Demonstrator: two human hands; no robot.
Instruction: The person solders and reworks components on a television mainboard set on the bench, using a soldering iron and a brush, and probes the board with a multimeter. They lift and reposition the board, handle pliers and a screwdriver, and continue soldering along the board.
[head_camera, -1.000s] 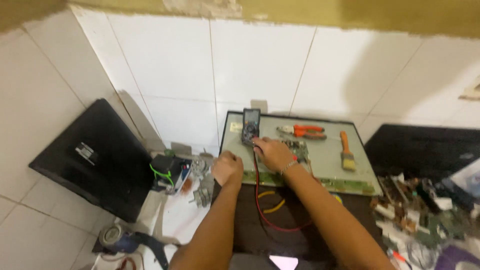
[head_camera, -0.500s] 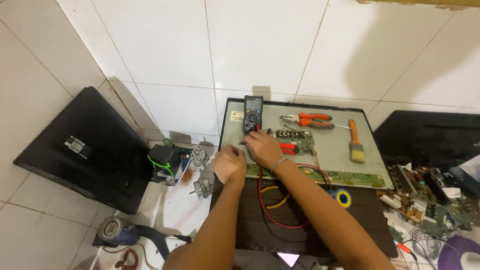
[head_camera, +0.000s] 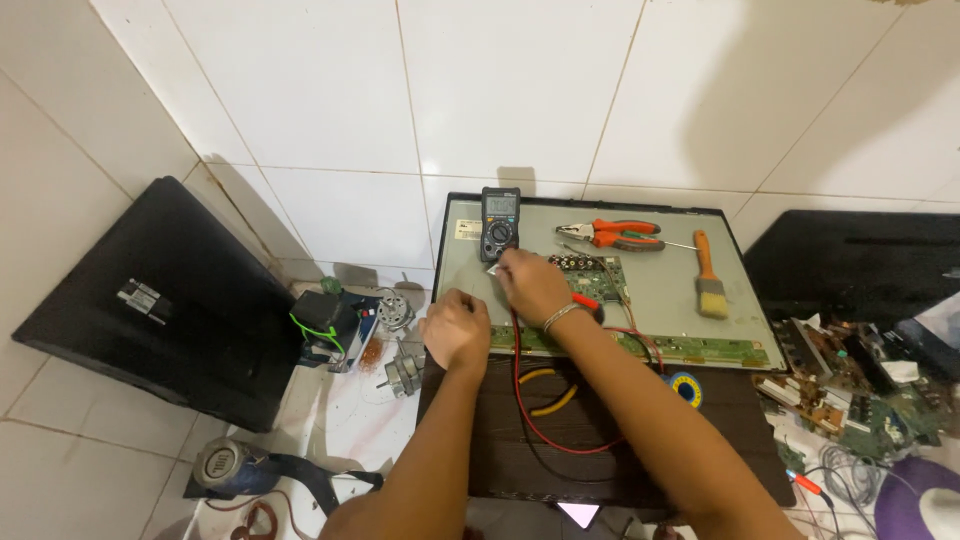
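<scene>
A grey metal panel (head_camera: 660, 290) lies flat on the floor with a green circuit board (head_camera: 595, 275) on it. At its far edge stands a black multimeter (head_camera: 499, 222). My right hand (head_camera: 533, 284) is just below the multimeter, fingers pinched near its lower end; what it grips is hidden. A red test lead (head_camera: 522, 400) loops back from that hand. My left hand (head_camera: 456, 328) rests closed at the panel's left edge; a thin probe tip seems to stick out above it.
Orange-handled pliers (head_camera: 612, 235) and a paintbrush (head_camera: 708, 278) lie on the panel. A roll of tape (head_camera: 686, 388) sits at its near edge. A black flat panel (head_camera: 170, 300) leans at the left, small motors (head_camera: 395, 345) beside it, and circuit board scraps (head_camera: 850, 385) at the right.
The view has tilted down, so panel and hands sit lower in the picture. My right hand stays just below the multimeter, my left at the panel's left edge.
</scene>
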